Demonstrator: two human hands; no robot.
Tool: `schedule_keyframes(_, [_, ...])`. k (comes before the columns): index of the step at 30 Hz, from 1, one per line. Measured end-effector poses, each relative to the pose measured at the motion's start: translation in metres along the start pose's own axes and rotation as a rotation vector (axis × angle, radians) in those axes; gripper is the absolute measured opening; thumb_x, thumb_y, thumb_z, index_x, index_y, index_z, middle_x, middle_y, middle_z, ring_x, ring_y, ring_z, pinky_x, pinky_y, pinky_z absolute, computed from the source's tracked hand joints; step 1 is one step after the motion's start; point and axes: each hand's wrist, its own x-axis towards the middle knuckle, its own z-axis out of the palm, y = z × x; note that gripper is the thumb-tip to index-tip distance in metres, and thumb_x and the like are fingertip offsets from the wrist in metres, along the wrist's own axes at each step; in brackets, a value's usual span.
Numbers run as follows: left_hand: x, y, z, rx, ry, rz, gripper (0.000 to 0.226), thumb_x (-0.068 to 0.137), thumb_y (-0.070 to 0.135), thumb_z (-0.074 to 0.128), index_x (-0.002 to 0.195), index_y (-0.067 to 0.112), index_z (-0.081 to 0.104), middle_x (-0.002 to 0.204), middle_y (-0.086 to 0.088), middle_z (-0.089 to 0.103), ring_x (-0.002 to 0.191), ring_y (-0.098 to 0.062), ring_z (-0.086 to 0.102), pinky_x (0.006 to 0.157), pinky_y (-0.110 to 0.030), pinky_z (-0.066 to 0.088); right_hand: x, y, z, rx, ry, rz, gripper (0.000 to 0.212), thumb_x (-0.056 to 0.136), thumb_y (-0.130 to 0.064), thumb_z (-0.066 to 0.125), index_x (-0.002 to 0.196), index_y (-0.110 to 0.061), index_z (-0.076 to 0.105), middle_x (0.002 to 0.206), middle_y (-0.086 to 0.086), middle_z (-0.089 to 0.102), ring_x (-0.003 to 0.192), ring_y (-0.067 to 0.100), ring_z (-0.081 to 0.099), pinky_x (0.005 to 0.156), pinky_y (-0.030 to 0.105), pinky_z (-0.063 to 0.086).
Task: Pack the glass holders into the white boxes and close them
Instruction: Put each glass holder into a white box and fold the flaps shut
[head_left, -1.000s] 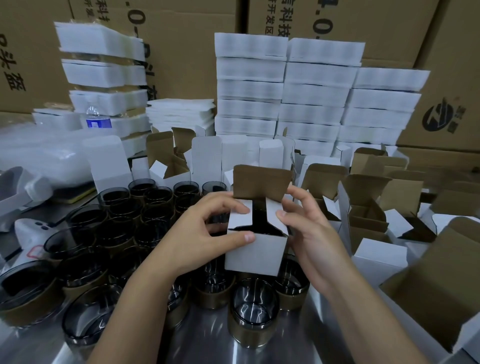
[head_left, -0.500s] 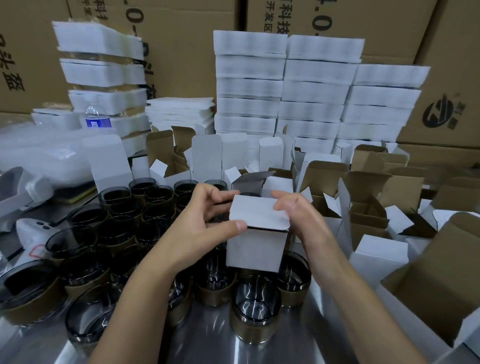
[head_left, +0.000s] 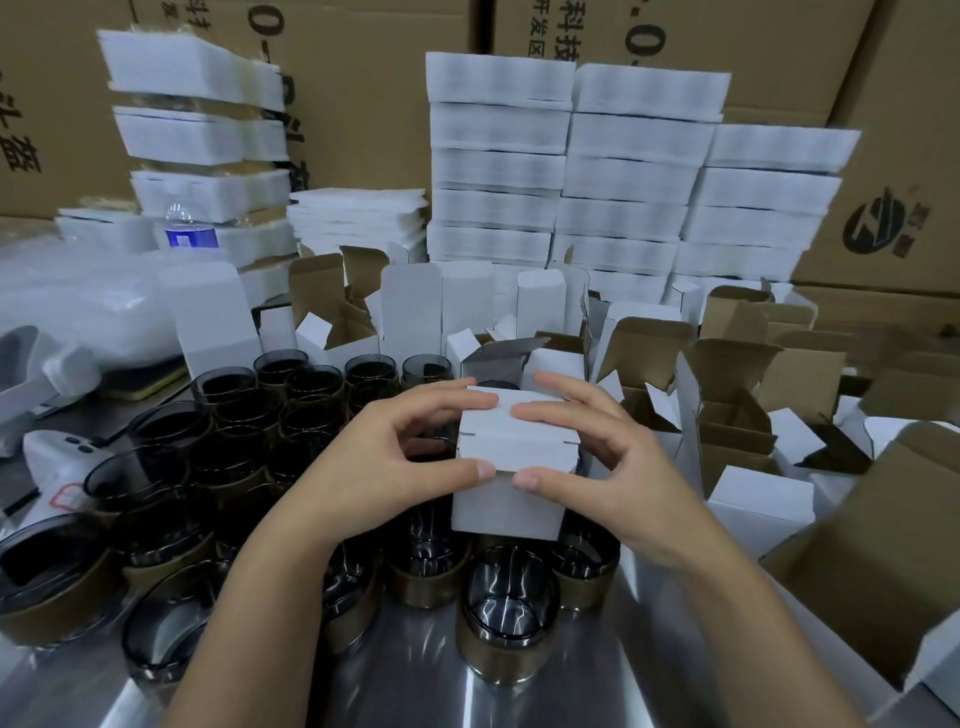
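brown cartons along back | water bottle rear left, blue label | white gadget left on steel table

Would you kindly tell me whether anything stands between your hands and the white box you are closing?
Nothing visible does. The left hand and the right hand both hold the white box directly, fingers on its folded-down top and thumbs on its front face.
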Motion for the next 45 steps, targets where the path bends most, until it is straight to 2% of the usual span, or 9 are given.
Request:
schedule_keyframes(4, [0.001,0.0,0.002,-0.022,0.044,0.038,0.038,0.069,0.024,0.077,0.104,0.035,0.071,0.113,0.013,0.069,0.109,-0.005,0.063,0.095,-0.024,0.05,0.002,0.002,0.003,0.049,0.068,-0.048,0.035,0.067,-0.039,0.077,0.101,-0.046,0.069,0.122,-0.022,0.059,0.119,0.001,0.051,0.099,0.024,0.042])
schedule_keyframes(9, [0.002,0.001,0.006,-0.054,0.074,0.058,0.032,0.074,0.03,0.075,0.105,0.034,0.069,0.103,0.013,0.072,0.101,-0.002,0.066,0.079,-0.01,0.048,0.002,-0.002,0.006,0.148,0.092,-0.028,0.031,0.07,-0.053,0.067,0.1,-0.047,0.066,0.115,-0.019,0.063,0.111,0.003,0.057,0.089,0.019,0.047])
schedule_keyframes(12, [0.002,0.001,0.007,-0.062,0.076,0.054,0.034,0.071,0.032,0.074,0.105,0.033,0.069,0.102,0.013,0.072,0.099,-0.002,0.066,0.077,-0.011,0.049,0.002,-0.003,0.007,0.137,0.073,-0.03,0.024,0.078,-0.045,0.064,0.102,-0.046,0.065,0.114,-0.02,0.061,0.112,0.003,0.056,0.087,0.016,0.046])
schedule_keyframes(21, [0.001,-0.001,0.003,0.044,0.032,0.038,0.049,0.06,0.041,0.082,0.106,0.042,0.068,0.125,0.012,0.062,0.114,-0.004,0.06,0.096,-0.03,0.048,-0.001,-0.006,0.004,0.16,0.036,-0.015,0.02,0.075,-0.036,0.064,0.093,-0.041,0.071,0.121,-0.016,0.058,0.117,-0.001,0.051,0.088,0.015,0.044])
schedule_keyframes(27, [0.001,0.0,0.004,0.091,0.057,0.056,0.051,0.057,0.035,0.086,0.103,0.048,0.068,0.137,0.017,0.05,0.116,0.004,0.056,0.1,-0.023,0.047,-0.002,-0.01,0.002,0.187,0.024,0.018,0.025,0.07,-0.033,0.067,0.094,-0.032,0.073,0.123,-0.014,0.059,0.117,-0.002,0.052,0.094,0.021,0.046])
schedule_keyframes(31, [0.0,0.002,0.005,0.169,0.03,0.123,0.052,0.065,0.035,0.085,0.109,0.052,0.065,0.144,0.027,0.04,0.13,0.008,0.04,0.107,-0.019,0.037,-0.003,-0.01,0.003,0.173,0.006,0.019,0.02,0.078,-0.024,0.066,0.095,-0.033,0.072,0.124,-0.015,0.057,0.114,-0.004,0.051,0.088,0.015,0.045])
schedule_keyframes(34, [-0.001,0.004,0.005,0.201,0.042,0.188,0.048,0.067,0.033,0.077,0.11,0.048,0.066,0.142,0.029,0.042,0.134,0.007,0.035,0.108,-0.014,0.031,-0.003,-0.007,0.003,0.129,0.003,0.014,0.027,0.086,-0.01,0.064,0.097,-0.035,0.071,0.123,-0.017,0.056,0.113,-0.005,0.052,0.086,0.012,0.043])
schedule_keyframes(38, [-0.001,0.005,0.007,0.158,0.035,0.215,0.039,0.068,0.025,0.076,0.104,0.04,0.071,0.13,0.026,0.056,0.128,0.003,0.046,0.106,-0.015,0.035,-0.002,-0.009,0.005,0.092,0.035,0.008,0.021,0.082,-0.047,0.058,0.096,-0.041,0.072,0.122,-0.021,0.058,0.115,-0.006,0.051,0.089,0.01,0.04])
schedule_keyframes(45, [-0.001,0.002,0.006,0.127,-0.011,0.18,0.032,0.067,0.025,0.075,0.097,0.037,0.073,0.114,0.024,0.066,0.126,0.005,0.047,0.104,-0.012,0.035,-0.002,-0.005,0.005,0.123,0.003,0.017,0.023,0.079,-0.039,0.06,0.095,-0.035,0.075,0.122,-0.021,0.059,0.116,-0.005,0.051,0.089,0.011,0.042])
